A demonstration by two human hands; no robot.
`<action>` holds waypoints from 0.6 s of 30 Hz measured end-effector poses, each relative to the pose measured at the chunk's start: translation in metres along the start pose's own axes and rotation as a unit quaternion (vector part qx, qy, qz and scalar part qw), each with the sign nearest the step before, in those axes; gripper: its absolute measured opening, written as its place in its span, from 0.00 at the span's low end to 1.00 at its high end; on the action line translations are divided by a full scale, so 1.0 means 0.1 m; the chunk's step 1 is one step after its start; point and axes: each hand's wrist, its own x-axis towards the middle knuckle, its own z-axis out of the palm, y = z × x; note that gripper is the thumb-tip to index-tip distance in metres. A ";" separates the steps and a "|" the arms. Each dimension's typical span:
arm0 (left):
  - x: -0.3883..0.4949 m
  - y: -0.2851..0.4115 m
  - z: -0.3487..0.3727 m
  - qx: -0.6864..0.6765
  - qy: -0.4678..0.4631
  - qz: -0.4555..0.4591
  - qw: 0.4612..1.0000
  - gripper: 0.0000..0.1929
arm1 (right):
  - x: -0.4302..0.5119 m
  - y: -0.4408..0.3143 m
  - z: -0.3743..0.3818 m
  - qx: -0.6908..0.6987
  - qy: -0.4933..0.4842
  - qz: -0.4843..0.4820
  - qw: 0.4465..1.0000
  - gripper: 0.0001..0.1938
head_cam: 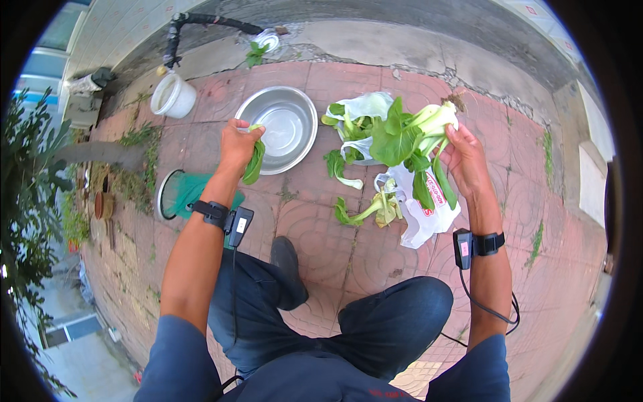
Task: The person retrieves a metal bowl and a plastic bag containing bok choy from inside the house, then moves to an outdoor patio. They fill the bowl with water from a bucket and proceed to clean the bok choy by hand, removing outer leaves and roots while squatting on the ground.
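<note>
In my right hand [464, 153] is a head of bok choy [409, 130], its root end with soil pointing up and away, its leaves hanging toward the left. My left hand [239, 144] grips a single loose bok choy leaf [254, 163] just beside the near left rim of a metal basin [312, 135]. Water or a bare shiny bottom shows in the basin; I cannot tell which. Right of it sits a white plastic bag [369, 103] with more greens in it. Loose leaves [346, 171] and a wilted yellowing leaf [386, 208] lie on the paving.
A second white plastic bag [417, 233] with printing lies flat under the held greens. At the back left stands a white bucket [176, 95] below a wrapped pipe [173, 40]. A green mesh container [183, 193] lies beneath my left forearm. A tree trunk [108, 153] leans in from the left.
</note>
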 end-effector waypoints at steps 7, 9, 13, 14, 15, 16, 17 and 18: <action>0.10 -0.20 -0.17 -0.120 -0.024 -0.105 0.987 0.22 | -0.15 -0.21 0.18 -0.027 -0.017 0.027 0.999 0.17; 0.35 -0.40 -0.08 -0.143 -0.056 -0.085 0.984 0.19 | -0.15 -0.18 0.24 -0.041 -0.027 0.013 0.999 0.17; 0.76 -0.96 0.06 -0.162 -0.112 -0.086 0.977 0.15 | -0.19 0.06 0.47 -0.066 -0.011 0.021 0.998 0.19; 0.84 -1.09 0.10 -0.167 -0.129 -0.086 0.974 0.15 | -0.23 0.13 0.56 -0.062 -0.009 0.029 0.998 0.19; 0.93 -1.20 0.15 -0.173 -0.139 -0.093 0.971 0.15 | -0.27 0.19 0.66 -0.064 -0.001 0.032 0.997 0.19; 0.98 -1.32 0.19 -0.180 -0.147 -0.103 0.967 0.15 | -0.30 0.24 0.77 -0.085 0.027 0.034 0.995 0.19; 1.04 -1.42 0.23 -0.188 -0.154 -0.113 0.963 0.15 | -0.34 0.26 0.88 -0.098 0.043 0.036 0.994 0.19; 1.11 -1.48 0.27 -0.208 -0.158 -0.107 0.959 0.15 | -0.36 0.27 1.00 -0.103 0.055 0.034 0.993 0.19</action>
